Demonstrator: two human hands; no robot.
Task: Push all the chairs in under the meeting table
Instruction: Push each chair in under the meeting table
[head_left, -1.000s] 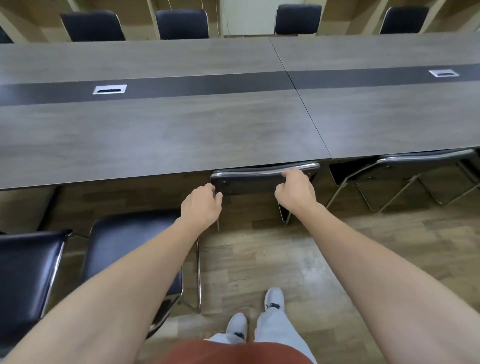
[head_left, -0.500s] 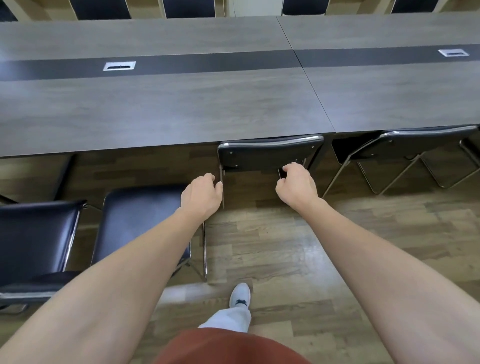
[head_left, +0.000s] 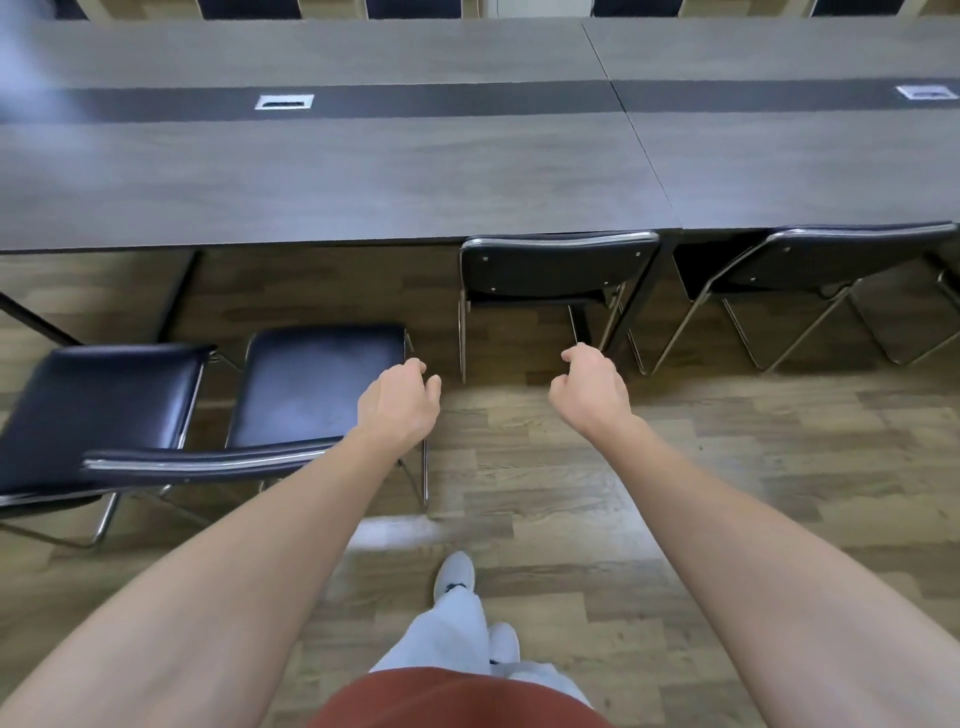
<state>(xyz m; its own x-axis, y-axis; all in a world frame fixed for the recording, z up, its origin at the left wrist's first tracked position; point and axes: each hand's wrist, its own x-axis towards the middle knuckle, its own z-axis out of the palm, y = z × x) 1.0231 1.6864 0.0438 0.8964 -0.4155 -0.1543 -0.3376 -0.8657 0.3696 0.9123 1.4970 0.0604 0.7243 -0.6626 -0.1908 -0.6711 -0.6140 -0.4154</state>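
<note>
My left hand (head_left: 397, 402) hangs in the air with its fingers loosely curled, holding nothing, over the right front corner of a black chair seat (head_left: 317, 382). My right hand (head_left: 589, 387) is also empty, curled into a loose fist, hovering just in front of the legs of the middle chair (head_left: 558, 267) without touching it. That chair stands tucked in, its black backrest right up against the edge of the bench (head_left: 337, 176). To its right, a second chair (head_left: 831, 260) is likewise pushed in, backrest at the bench edge, chrome legs showing beneath. The chair at my left hand stands well out from the bench, its whole seat exposed on the wooden floor (head_left: 597, 483), its chrome-trimmed backrest (head_left: 208, 460) nearest me. Just beside it to the left another pulled-out chair (head_left: 98, 405) sits, blurred. Two silver cable ports (head_left: 284, 102) lie in the dark strip down the bench's middle. More chair backs show along the far side. My white shoe (head_left: 454, 574) points toward the bench.
</note>
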